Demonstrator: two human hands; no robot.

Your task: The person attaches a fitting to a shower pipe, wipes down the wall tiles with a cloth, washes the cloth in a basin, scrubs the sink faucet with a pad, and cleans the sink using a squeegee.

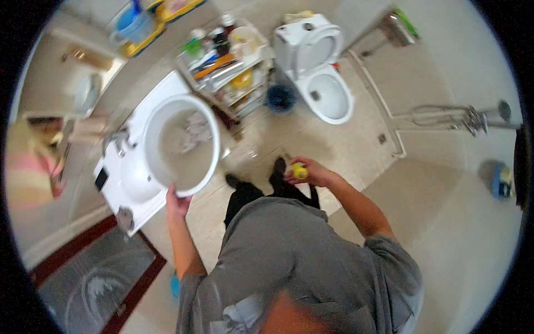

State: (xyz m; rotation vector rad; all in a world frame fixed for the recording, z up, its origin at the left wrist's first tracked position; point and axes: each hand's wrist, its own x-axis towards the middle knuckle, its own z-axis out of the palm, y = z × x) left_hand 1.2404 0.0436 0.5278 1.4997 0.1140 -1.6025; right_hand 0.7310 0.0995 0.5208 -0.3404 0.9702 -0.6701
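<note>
So the big white basin [214, 158] sits on the sink [133, 181], left hand [178, 202] fingers gripping its near rim; right hand [316, 172] fingers are curled round a small yellow thing [300, 171], probably light and stiff. Basin's likely heavy with that soft, soggy-looking cloth [197, 133], maybe slippery, so I'd grab opposite rims.

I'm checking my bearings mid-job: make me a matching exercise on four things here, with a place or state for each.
1. basin
2. yellow item
3. toilet
4. bin

A. lid raised
B. left hand at its edge
C. on the floor beside the toilet
D. in the right hand

Pairs: 1-B, 2-D, 3-A, 4-C
</note>
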